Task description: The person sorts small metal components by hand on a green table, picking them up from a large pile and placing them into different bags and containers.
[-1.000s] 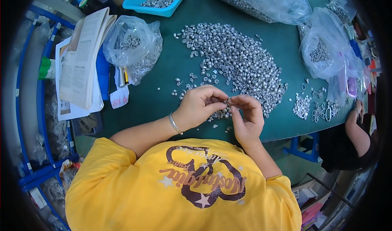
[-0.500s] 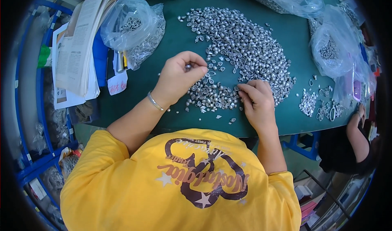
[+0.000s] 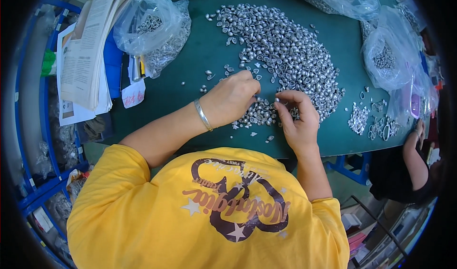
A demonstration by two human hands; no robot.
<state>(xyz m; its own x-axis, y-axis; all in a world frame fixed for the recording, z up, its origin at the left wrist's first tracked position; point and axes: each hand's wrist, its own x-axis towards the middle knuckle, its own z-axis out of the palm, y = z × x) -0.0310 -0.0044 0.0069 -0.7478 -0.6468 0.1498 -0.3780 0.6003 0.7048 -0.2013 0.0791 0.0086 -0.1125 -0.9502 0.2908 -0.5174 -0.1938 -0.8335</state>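
A large heap of small, hollow, silver-coloured metal pieces [image 3: 285,45], many of them drop-shaped, lies on the green tabletop [image 3: 204,40]. Nearer to me is a smaller pile of the same pieces [image 3: 263,114]. Over the left side of that pile, my left hand [image 3: 233,99] is closed with its fingers bent downward; its fingertips are partly hidden, and what they hold cannot be made out. My right hand [image 3: 301,119], between the two piles, pinches one small metal piece [image 3: 277,100] between thumb and forefinger.
Clear bags of metal parts [image 3: 154,29] stand at the left beside stacked papers [image 3: 85,55]. More filled bags [image 3: 383,55] line the right. Flat silver bits [image 3: 358,118] and metal rings [image 3: 381,128] lie at the right edge, near another person's arm [image 3: 416,157].
My left hand has moved right and slightly nearer, over the small pile, uncovering loose pieces where it was. My right hand has stayed nearly in place, its thumb and forefinger now pinching a piece.
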